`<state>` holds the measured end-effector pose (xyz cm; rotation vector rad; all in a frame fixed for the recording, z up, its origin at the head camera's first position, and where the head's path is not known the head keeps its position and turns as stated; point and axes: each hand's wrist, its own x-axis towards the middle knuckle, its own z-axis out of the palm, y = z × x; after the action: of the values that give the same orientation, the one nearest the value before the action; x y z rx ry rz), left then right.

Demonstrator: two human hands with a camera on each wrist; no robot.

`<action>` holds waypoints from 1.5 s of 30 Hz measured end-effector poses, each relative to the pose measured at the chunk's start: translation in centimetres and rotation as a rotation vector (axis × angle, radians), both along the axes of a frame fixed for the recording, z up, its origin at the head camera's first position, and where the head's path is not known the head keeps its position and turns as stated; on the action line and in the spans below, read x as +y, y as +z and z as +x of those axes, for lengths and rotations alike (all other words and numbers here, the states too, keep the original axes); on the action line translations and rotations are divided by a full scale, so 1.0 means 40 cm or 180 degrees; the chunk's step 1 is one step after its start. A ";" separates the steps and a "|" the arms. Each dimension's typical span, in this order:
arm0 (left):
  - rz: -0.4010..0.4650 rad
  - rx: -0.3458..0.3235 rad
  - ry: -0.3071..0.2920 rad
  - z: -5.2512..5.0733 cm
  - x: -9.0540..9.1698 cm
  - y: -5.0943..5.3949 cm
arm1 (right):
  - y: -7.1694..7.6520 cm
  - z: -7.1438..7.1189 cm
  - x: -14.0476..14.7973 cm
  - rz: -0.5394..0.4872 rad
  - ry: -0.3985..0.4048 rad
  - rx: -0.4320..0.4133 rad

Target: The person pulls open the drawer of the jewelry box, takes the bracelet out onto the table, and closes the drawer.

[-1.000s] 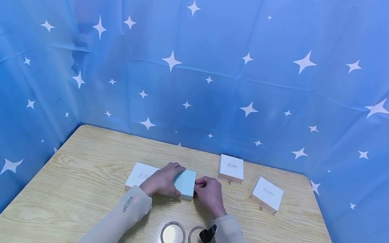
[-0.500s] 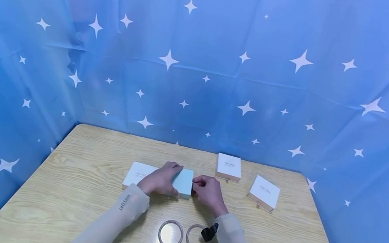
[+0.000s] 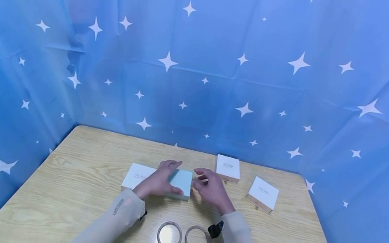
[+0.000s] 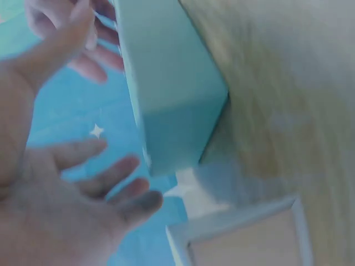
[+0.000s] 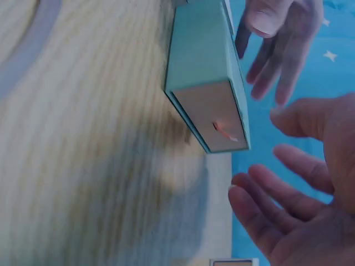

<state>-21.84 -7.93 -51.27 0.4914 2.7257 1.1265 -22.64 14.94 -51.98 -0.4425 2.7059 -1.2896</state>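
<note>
A pale teal drawer box (image 3: 182, 178) lies mid-table. Its right end carries a small pink ribbon tab (image 5: 224, 132), and the drawer looks pushed in. My left hand (image 3: 160, 180) hovers over the box's left part with fingers spread, and the wrist views show it apart from the box. My right hand (image 3: 212, 189) is just off the ribbon end, fingers loosely bent and holding nothing. Left of the teal box sits a white box (image 3: 136, 175), partly hidden by my left hand.
Two bangle-like rings, a left ring (image 3: 169, 236) and a right ring (image 3: 197, 241), lie on the wooden table (image 3: 52, 201) between my forearms. A white box (image 3: 228, 168) and another white box (image 3: 263, 193) stand back right. Behind hangs a blue starry curtain (image 3: 205, 55).
Both hands have come off the teal box. My right fingers, earlier pinched together at its right end, have spread apart, and the left fingers have lifted. The boxes and rings stay put.
</note>
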 end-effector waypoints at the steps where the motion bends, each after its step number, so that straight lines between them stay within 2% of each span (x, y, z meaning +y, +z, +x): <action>1: 0.0102 0.0005 0.0122 0.008 0.004 0.000 | 0.002 -0.002 0.003 0.0017 0.0045 0.0000; 5: 0.0490 -0.0013 0.0617 0.042 0.017 0.001 | 0.010 -0.011 0.014 0.0113 0.0251 -0.0018; 8: 0.0631 -0.0026 0.0893 0.066 0.025 -0.003 | 0.017 -0.021 0.018 0.0134 0.0382 -0.0118; 15: 0.0617 -0.0026 0.1303 0.112 0.049 -0.019 | 0.019 -0.060 0.024 0.0083 0.0549 -0.0402; 20: 0.0502 0.0090 0.1491 0.128 0.063 -0.032 | 0.018 -0.081 0.019 0.0091 0.0714 -0.0454; 24: 0.0364 0.0224 0.1582 0.134 0.066 -0.041 | 0.014 -0.093 0.011 0.0112 0.0821 -0.0478; 31: 0.0270 0.0366 0.1572 0.136 0.065 -0.043 | 0.004 -0.093 0.004 0.0205 0.0695 -0.0550; 36: 0.0192 0.0365 0.1525 0.132 0.067 -0.041 | 0.002 -0.089 0.004 0.0200 0.0596 -0.0588; 45: 0.0065 0.0339 0.1375 0.112 0.057 -0.034 | 0.003 -0.076 0.008 0.0142 0.0567 -0.0488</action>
<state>-17.34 -5.67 -52.63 -0.0465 3.0045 1.2491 -25.69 15.25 -51.85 -0.5423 2.5006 -1.1635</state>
